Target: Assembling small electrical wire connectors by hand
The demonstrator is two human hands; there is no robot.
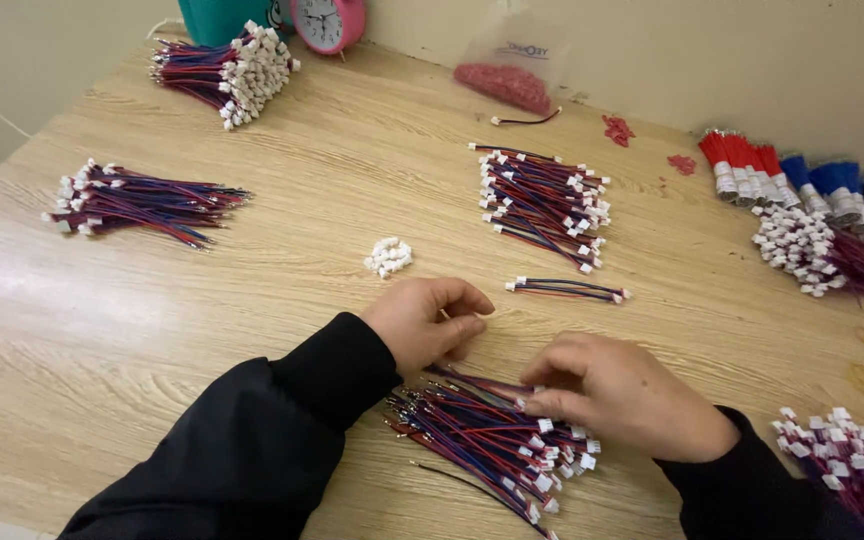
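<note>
My left hand (430,322) rests on the wooden table (252,300) with its fingers curled, pinching something too small to make out. My right hand (620,392) lies on a loose pile of red, blue and black wire leads with white plug connectors (487,432), its fingertips pressed on the white connectors. Both arms wear black sleeves. A small heap of loose white connectors (388,256) sits just beyond my left hand. One short finished lead with a connector at each end (569,290) lies just past my hands.
More bundles of the same leads lie at left (137,202), back left (227,72), centre (547,203), right (822,250) and bottom right (857,468). Red, blue and black wire bunches (802,185) line the right wall. A bag of red parts (507,75) and a pink clock (327,22) stand at the back.
</note>
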